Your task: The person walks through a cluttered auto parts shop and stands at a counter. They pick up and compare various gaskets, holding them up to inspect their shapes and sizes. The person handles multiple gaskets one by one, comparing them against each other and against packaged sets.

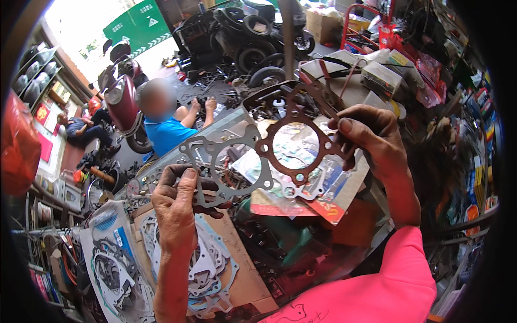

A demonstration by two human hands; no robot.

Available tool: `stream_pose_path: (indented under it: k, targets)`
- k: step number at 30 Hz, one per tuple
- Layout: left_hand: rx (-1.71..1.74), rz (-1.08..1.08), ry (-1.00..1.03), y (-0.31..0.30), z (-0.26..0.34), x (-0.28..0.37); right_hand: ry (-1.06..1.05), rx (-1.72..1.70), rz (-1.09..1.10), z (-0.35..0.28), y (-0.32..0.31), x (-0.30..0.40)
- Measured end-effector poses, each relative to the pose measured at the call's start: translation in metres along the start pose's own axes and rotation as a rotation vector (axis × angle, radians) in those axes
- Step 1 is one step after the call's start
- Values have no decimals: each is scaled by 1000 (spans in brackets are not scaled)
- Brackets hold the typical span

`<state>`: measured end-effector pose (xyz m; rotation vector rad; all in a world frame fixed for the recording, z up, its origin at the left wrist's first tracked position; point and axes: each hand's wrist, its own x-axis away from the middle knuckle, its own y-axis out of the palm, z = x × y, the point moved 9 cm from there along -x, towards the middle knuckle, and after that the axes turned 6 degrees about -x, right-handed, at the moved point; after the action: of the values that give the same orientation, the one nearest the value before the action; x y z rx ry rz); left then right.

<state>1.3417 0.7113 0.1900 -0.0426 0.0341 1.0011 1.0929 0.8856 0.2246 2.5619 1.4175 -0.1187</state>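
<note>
Between the thumb and fingers of my left hand (pixel 181 198) is a thin grey engine gasket (pixel 264 177) with a large round opening. My right hand (pixel 367 137) pinches a rust-brown gasket (pixel 274 157) of similar outline, raised a little higher. Its lower left edge lies close to the grey one; whether they touch I cannot tell. Behind them, a pale gasket (pixel 317 193) lies on printed cardboard packaging (pixel 347 198). Below my left hand, several loose gaskets (pixel 206 262) are piled on brown cardboard (pixel 250 282), and more gaskets (pixel 115 266) lie in a clear bag to the left.
A glass-topped case (pixel 169 161) stands before me, with a tray of wrenches and sockets (pixel 278 103) at its far end. A person in a blue shirt (pixel 167 135) crouches beyond it by a red scooter (pixel 123 101). Another person (pixel 83 129) sits far left. Shelves crowd the right.
</note>
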Motion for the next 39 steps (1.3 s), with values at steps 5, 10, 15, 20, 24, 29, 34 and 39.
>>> stream_pose_path:
  k: [5, 10, 15, 20, 24, 29, 34, 39]
  targets:
    - [2, 81, 6, -30, -1, 8, -23, 48, -1, -2, 8, 5]
    - [-26, 155, -16, -69, -17, 8, -45, 41, 45, -3, 6, 13]
    - [21, 175, -60, -94, -32, 11, -76, 41, 40, -5, 6, 19]
    - [45, 158, -88, -103, -38, 12, -55, 49, 45, -5, 11, 19]
    - [26, 134, -95, -102, -39, 12, -10, 107, -11, -1, 25, 12]
    - [0, -1, -106, -70, -29, 10, 100, 72, -335, 8, 93, -9]
    - [34, -120, -77, -44, -11, 22, 73, 175, -511, 12, 145, -26]
    - [38, -122, 13, -39, 1, 30, 164, 65, -573, 30, 162, -35]
